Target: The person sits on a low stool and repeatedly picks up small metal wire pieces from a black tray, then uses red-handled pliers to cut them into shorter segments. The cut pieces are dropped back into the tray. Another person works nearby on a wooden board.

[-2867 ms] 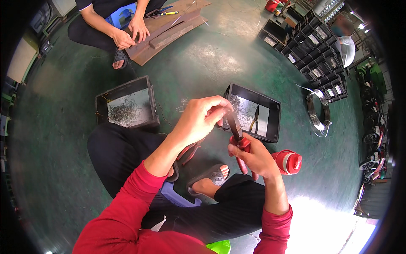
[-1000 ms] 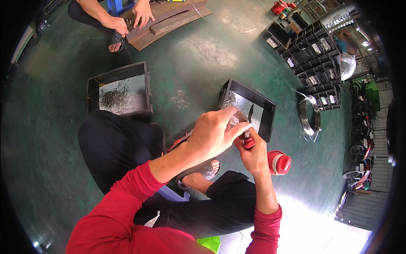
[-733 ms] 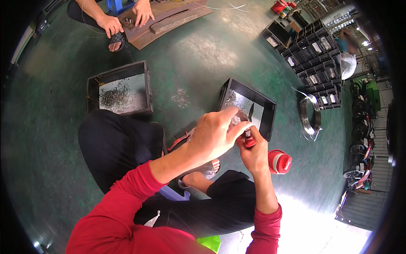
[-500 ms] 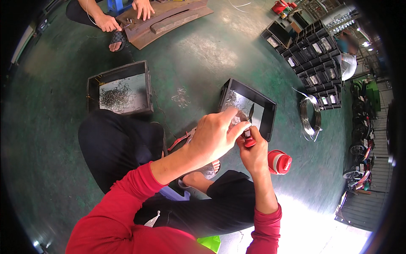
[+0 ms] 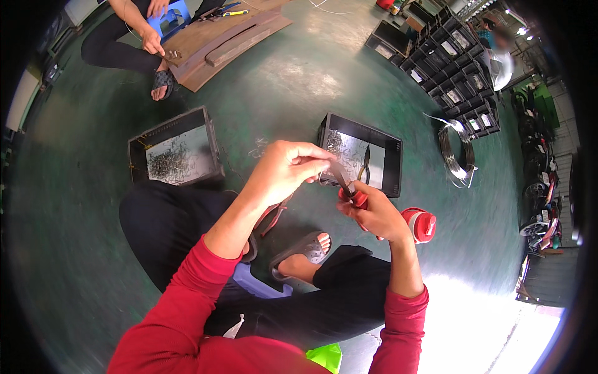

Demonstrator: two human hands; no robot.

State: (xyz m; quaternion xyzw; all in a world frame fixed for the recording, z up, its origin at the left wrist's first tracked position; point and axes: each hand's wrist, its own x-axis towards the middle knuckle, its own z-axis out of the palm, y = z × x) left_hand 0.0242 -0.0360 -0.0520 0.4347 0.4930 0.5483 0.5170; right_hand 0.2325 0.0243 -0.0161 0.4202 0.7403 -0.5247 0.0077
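My right hand [image 5: 381, 217] is wrapped around a pair of red-handled pliers [image 5: 357, 199], whose metal jaws point up and left. The thumb and fingers of my left hand [image 5: 280, 173] are pinched together at the tip of the jaws. A thin bent wire piece [image 5: 321, 179] shows faintly under those fingertips; its exact shape is blurred. Just beyond my hands stands a black crate [image 5: 392, 163] with small bent wires along its left side. Dark pliers [image 5: 365, 167] lie inside this crate.
Another black crate [image 5: 213, 140] at left holds many bent wires. A red jug [image 5: 422, 225] stands right of my right hand. Red-handled tool [image 5: 272, 218] lies by my feet. Wire coil [image 5: 456, 151] and stacked crates [image 5: 458, 78] are at right. A co-worker's hand [image 5: 152, 42] is at a board [image 5: 202, 53].
My hands have moved slightly apart, the left one leftward, baring the pliers' jaws. The view has shifted a little. The co-worker's one hand has drawn back from the board.
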